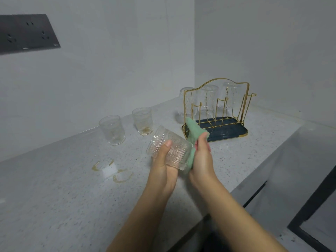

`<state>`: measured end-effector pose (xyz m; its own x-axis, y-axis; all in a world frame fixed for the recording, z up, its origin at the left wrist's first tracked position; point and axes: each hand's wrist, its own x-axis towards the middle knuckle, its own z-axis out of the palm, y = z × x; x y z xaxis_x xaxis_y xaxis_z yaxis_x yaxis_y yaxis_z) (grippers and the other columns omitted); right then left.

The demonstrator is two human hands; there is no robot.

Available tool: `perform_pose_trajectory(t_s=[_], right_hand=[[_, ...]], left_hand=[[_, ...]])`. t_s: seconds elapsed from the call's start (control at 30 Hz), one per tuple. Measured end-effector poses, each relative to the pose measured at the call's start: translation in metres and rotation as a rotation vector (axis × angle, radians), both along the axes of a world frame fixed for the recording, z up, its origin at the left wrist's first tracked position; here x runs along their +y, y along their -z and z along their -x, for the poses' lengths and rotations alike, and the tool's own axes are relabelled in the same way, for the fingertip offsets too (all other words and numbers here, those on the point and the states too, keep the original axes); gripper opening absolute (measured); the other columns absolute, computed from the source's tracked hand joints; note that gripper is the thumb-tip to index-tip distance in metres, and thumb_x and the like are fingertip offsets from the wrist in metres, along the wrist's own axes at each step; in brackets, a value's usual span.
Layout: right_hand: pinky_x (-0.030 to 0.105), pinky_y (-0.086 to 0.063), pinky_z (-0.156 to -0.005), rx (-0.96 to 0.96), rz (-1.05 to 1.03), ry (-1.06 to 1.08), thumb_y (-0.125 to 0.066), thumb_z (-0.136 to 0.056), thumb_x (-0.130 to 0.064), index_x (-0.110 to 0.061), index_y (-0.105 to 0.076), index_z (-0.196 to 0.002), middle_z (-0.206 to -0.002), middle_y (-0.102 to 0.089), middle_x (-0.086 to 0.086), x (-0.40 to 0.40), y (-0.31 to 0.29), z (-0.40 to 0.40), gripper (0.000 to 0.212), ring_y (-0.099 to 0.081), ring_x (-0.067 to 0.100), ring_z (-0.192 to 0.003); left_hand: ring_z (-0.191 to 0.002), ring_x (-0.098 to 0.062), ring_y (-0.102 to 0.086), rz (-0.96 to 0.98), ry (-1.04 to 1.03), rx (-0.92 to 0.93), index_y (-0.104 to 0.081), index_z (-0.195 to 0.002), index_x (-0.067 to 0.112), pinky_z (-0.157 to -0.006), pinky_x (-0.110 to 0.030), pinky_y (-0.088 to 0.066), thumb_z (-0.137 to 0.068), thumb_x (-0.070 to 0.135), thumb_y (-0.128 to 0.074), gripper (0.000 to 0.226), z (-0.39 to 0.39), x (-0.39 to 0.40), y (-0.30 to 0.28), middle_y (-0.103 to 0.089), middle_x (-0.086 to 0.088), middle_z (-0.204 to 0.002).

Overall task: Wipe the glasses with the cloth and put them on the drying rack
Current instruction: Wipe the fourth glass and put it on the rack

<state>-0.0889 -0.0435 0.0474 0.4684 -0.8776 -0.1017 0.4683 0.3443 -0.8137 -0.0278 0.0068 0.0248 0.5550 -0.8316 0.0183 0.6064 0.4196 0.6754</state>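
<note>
Left hand: the left hand (163,160) is curling round the glass (169,151), tilted at mid-frame.
Right hand: the right hand (201,157) is pinching the cloth (195,131) against the glass's mouth.
Rack: the rack (218,113), right of centre, is carrying three upturned glasses.
Waiting: two glasses (127,126) are standing upper left.
Risk: ribbed glass is possibly slipping sideways.
Risk: cloth tail is dangling just before the rack wires, possibly snagging.

A pale speckled stone countertop (54,188), marked with yellowish ring stains (116,171), runs into a corner of plain grey-white walls (109,60), where a dark socket panel (27,33) sits at upper left under soft, even light.
</note>
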Motion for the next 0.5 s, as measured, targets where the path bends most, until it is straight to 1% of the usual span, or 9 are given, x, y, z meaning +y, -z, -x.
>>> perform_pose_trajectory(t_s=[0.07,0.2,0.27,0.3,0.33,0.37,0.4,0.47,0.5], right_hand=[[0.049,-0.045,-0.099,0.047,0.023,0.003,-0.039,-0.085,-0.063,-0.013,-0.057,-0.116,-0.121,-0.061,0.019,-0.016,-0.005,0.003,0.062,-0.06,0.031,-0.11],[0.04,-0.042,-0.103,0.217,0.181,-0.043,-0.035,-0.094,-0.051,-0.016,-0.053,-0.103,-0.114,-0.059,0.008,-0.029,-0.007,0.013,0.04,-0.057,0.019,-0.108],[0.041,-0.041,-0.103,0.282,0.245,-0.084,-0.031,-0.094,-0.053,-0.015,-0.055,-0.098,-0.108,-0.06,0.01,-0.029,-0.015,0.016,0.045,-0.058,0.022,-0.105],[0.04,-0.039,-0.105,0.323,0.295,-0.083,-0.028,-0.095,-0.053,-0.007,-0.054,-0.105,-0.113,-0.059,0.013,-0.028,-0.019,0.015,0.054,-0.056,0.024,-0.108],[0.034,-0.037,-0.104,0.36,0.361,-0.068,-0.024,-0.096,-0.052,-0.011,-0.059,-0.105,-0.112,-0.058,0.01,-0.026,-0.024,0.016,0.054,-0.054,0.021,-0.108],[0.027,-0.036,-0.098,0.382,0.431,-0.039,-0.022,-0.097,-0.049,-0.016,-0.062,-0.104,-0.104,-0.058,0.005,-0.024,-0.028,0.017,0.053,-0.053,0.015,-0.101],[0.022,-0.038,-0.089,0.389,0.481,-0.016,-0.022,-0.098,-0.046,-0.018,-0.063,-0.089,-0.092,-0.059,0.002,-0.023,-0.028,0.016,0.051,-0.055,0.012,-0.09],[0.023,-0.04,-0.069,0.391,0.569,0.065,-0.03,-0.098,-0.043,-0.009,-0.058,-0.064,-0.066,-0.057,0.006,-0.019,-0.023,0.013,0.055,-0.055,0.013,-0.067],[0.025,-0.037,-0.061,0.371,0.596,0.117,-0.035,-0.098,-0.04,-0.011,-0.049,-0.056,-0.056,-0.049,0.004,-0.016,-0.021,0.012,0.052,-0.05,0.01,-0.056]], left_hand=[[-0.095,-0.024,-0.072,-0.029,0.011,-0.034,-0.058,-0.121,0.003,-0.075,-0.036,-0.06,-0.082,0.014,-0.069,0.042,0.0,-0.001,0.002,-0.071,-0.016,-0.108],[-0.101,-0.028,-0.07,-0.161,0.028,-0.18,-0.05,-0.134,0.0,-0.073,-0.037,-0.059,-0.074,0.021,-0.069,0.066,-0.008,0.0,0.002,-0.064,-0.021,-0.125],[-0.096,-0.022,-0.072,-0.257,0.01,-0.352,-0.051,-0.129,0.007,-0.075,-0.037,-0.059,-0.068,0.027,-0.074,0.068,-0.011,0.002,0.003,-0.068,-0.013,-0.118],[-0.095,-0.02,-0.073,-0.31,0.016,-0.449,-0.052,-0.124,0.013,-0.079,-0.039,-0.059,-0.066,0.03,-0.076,0.065,-0.011,0.004,0.004,-0.07,-0.009,-0.114],[-0.095,-0.02,-0.073,-0.345,0.043,-0.517,-0.053,-0.12,0.016,-0.084,-0.041,-0.059,-0.066,0.032,-0.078,0.061,-0.008,0.006,0.005,-0.071,-0.007,-0.112],[-0.096,-0.02,-0.072,-0.367,0.068,-0.543,-0.054,-0.118,0.018,-0.086,-0.041,-0.058,-0.068,0.034,-0.08,0.059,-0.007,0.006,0.006,-0.072,-0.006,-0.11],[-0.095,-0.019,-0.072,-0.371,0.09,-0.531,-0.056,-0.117,0.019,-0.086,-0.04,-0.057,-0.071,0.037,-0.081,0.056,-0.005,0.006,0.006,-0.073,-0.005,-0.108],[-0.088,-0.018,-0.073,-0.346,0.138,-0.463,-0.062,-0.113,0.016,-0.079,-0.036,-0.057,-0.075,0.041,-0.074,0.047,-0.004,0.007,0.001,-0.074,-0.004,-0.099],[-0.082,-0.019,-0.073,-0.326,0.173,-0.422,-0.065,-0.109,0.014,-0.074,-0.035,-0.058,-0.076,0.043,-0.069,0.044,-0.005,0.007,-0.002,-0.075,-0.006,-0.094]])
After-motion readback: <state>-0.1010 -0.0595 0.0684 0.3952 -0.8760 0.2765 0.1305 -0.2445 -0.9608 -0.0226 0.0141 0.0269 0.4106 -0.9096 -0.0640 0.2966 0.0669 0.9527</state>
